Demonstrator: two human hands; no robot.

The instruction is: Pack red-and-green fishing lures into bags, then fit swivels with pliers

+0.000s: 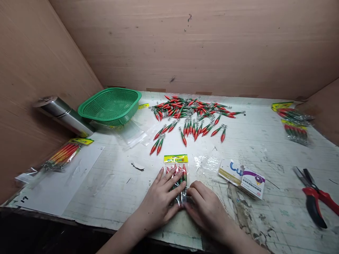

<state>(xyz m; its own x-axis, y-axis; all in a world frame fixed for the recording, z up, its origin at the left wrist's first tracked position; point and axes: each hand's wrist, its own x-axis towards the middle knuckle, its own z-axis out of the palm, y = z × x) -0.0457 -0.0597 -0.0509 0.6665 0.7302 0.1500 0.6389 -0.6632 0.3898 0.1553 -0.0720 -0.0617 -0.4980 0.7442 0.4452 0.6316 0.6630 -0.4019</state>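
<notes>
A clear packet of fishing lures (184, 173) with a yellow header card lies flat near the table's front edge. Across it rests my left hand (166, 192), fingers stretched out and pressing on the plastic. My right hand (205, 204) has its fingers curled at the packet's lower right edge; its thumb is smeared by motion. Several red and green lures show through the plastic, partly hidden beneath my left fingers. Beyond the packet, loose lures (196, 128) lie in front of a larger pile of lures (180, 106) with metal hooks.
At the back left are a green basket (87, 110), clear bags (132, 135) and a metal flask (62, 114). A lure packet (63, 153) lies on white paper (59, 197). To the right are a small box (251, 181), red-handled pliers (314, 197) and filled packets (295, 132).
</notes>
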